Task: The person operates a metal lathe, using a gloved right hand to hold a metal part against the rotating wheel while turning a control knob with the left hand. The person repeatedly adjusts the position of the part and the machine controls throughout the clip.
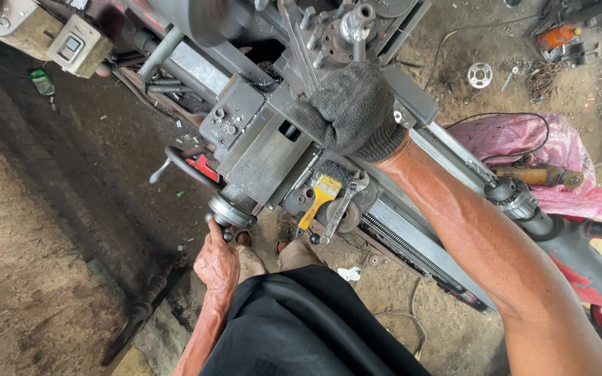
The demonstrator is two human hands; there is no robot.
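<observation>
I look down on a grey metal lathe (pixel 259 146). My right hand (pixel 350 108), in a dark knit glove, rests on top of the lathe's carriage beside the tool post (pixel 353 31), its fingers curled over the metal. My bare left hand (pixel 216 261) grips the small round crank handle (pixel 230 212) at the near end of the cross slide. A yellow-handled brush (pixel 320 195) and a steel wrench (pixel 343 202) lie on the carriage apron between my two arms.
A red handwheel (pixel 193 167) sticks out left of the crank. A beige switch box (pixel 74 45) sits top left. A pink sack (pixel 531 150) with a tool on it lies right. Dirt floor with metal scraps surrounds the machine. My feet show below the apron.
</observation>
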